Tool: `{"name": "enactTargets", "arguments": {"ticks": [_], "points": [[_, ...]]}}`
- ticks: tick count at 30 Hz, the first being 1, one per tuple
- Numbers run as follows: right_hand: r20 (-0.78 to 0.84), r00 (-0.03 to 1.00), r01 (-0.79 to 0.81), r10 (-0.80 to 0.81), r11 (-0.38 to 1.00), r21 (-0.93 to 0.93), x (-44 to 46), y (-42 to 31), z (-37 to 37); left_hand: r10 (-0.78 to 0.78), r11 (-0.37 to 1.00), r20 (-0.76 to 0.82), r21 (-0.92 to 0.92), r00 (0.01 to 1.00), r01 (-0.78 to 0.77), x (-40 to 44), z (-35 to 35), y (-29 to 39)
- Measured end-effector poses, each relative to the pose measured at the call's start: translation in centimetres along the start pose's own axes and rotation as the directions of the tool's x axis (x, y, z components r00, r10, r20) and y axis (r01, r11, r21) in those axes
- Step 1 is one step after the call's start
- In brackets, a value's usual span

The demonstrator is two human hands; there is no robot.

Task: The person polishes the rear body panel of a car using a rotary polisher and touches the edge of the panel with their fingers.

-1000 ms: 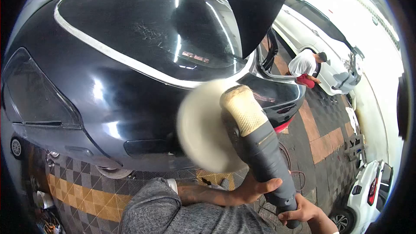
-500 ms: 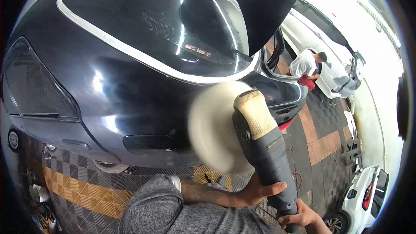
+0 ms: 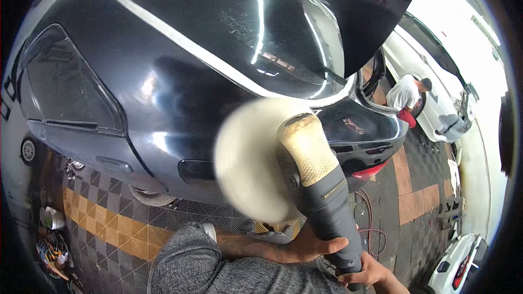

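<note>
A polisher (image 3: pixel 326 201) with a dark taped body and a worn tan head slants across the middle. Its round pale pad (image 3: pixel 248 158), blurred by motion, lies over the dark car's rear side panel (image 3: pixel 185 103), below the white tape strip (image 3: pixel 190 46). The pad hides the right end of a rectangular flap (image 3: pixel 197 170). Around the middle of the polisher's body wraps my left hand (image 3: pixel 310 245), thumb on top. My right hand (image 3: pixel 368 272) is closed round its rear end, at the lower right. Contact between pad and panel is hidden.
A person in a white top (image 3: pixel 404 92) crouches beside a white car (image 3: pixel 436 71). Another white car (image 3: pixel 463 267) stands at the lower right. A reddish hose (image 3: pixel 370 212) lies on the tiled floor (image 3: pixel 109 228). A bucket (image 3: pixel 53 218) is at the lower left.
The polisher has moved left along the side panel, and its pad now overlaps the flap. Both hands stay closed on it. The camera view has shifted, bringing the dark car further right.
</note>
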State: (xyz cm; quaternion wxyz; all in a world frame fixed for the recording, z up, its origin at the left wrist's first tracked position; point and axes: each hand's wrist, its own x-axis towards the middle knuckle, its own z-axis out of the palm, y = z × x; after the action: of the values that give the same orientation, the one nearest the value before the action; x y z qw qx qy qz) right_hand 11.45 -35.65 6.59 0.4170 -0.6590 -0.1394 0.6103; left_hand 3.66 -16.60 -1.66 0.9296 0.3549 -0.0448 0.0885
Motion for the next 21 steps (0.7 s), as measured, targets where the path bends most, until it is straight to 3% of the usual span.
{"name": "enactTargets", "arguments": {"ticks": [2,4,6,9,12,17,21], "points": [[0.023,0.999,0.028,-0.027,0.999,-0.029,0.9,1.4,-0.9,0.018,1.0,-0.031,0.0,0.999,-0.018,-0.7,-0.5,0.5],[0.125,0.992,0.05,-0.02,0.971,-0.236,2.3,2.2,-1.7,0.034,0.999,-0.057,0.001,0.998,-0.034,-1.2,-1.0,1.0],[0.139,0.988,0.103,-0.071,0.965,-0.241,3.6,2.1,-1.3,0.139,0.99,-0.053,0.014,0.989,-0.139,-1.6,-1.7,1.3],[0.156,0.968,0.233,-0.197,0.936,-0.263,5.4,0.9,0.3,0.09,0.987,-0.04,0.14,0.995,-0.084,-2.9,-3.9,1.6],[0.286,0.954,0.188,-0.091,0.925,-0.331,7.0,0.9,0.3,0.082,0.985,0.011,0.151,0.997,-0.083,-3.6,-5.2,2.5],[0.268,0.944,0.259,-0.192,0.935,-0.243,6.5,1.4,0.3,0.017,0.995,-0.033,0.096,0.999,-0.013,-3.4,-4.2,2.7],[0.191,0.969,0.211,-0.158,0.931,-0.299,4.8,2.6,-0.5,-0.013,0.998,0.051,0.063,0.999,0.009,-2.3,-4.0,0.9]]}}
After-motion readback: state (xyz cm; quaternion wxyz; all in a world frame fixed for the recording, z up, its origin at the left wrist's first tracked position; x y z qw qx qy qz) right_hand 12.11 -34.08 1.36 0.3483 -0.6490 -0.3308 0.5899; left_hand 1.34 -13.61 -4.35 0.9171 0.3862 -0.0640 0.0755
